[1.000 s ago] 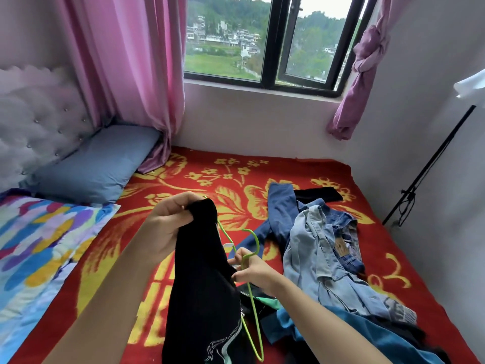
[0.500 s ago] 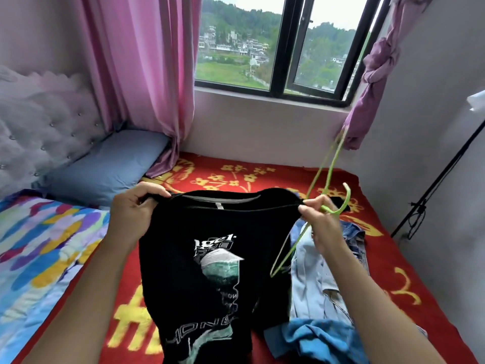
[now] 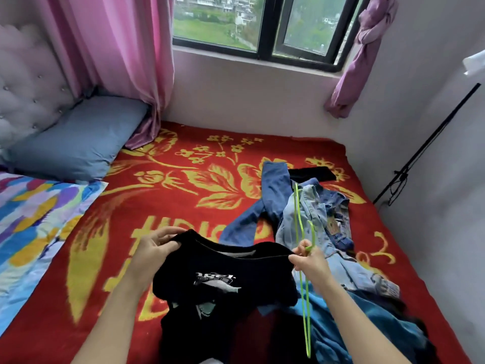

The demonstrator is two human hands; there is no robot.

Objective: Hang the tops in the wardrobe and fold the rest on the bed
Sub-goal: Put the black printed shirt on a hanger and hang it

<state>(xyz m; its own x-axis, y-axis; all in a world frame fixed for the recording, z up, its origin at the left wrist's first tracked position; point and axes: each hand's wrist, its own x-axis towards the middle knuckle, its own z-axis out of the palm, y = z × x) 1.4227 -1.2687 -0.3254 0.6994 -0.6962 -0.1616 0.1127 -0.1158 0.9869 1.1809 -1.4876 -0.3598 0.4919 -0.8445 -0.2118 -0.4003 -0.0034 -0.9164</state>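
A black T-shirt [image 3: 223,279] with a white and green print is stretched between both hands, low over the red bed cover [image 3: 168,195]. My left hand [image 3: 154,248] grips its left shoulder. My right hand [image 3: 307,261] pinches the right shoulder and also holds a thin lime-green hanger [image 3: 301,258], which stands nearly upright across the hand. The shirt's lower part bunches on the bed under it. To the right lies a heap of jeans and denim clothes [image 3: 315,222], with a bright blue garment [image 3: 362,321] at the near right.
A blue pillow [image 3: 76,143] and a multicoloured quilt [image 3: 31,222] lie on the left side of the bed. Pink curtains [image 3: 118,53] hang beside the window [image 3: 265,24]. A black stand [image 3: 425,148] leans against the right wall.
The shirt has come down from chest height towards the bed and now sags. The hanger has swung from leaning up and right to nearly vertical. The view has tilted downward.
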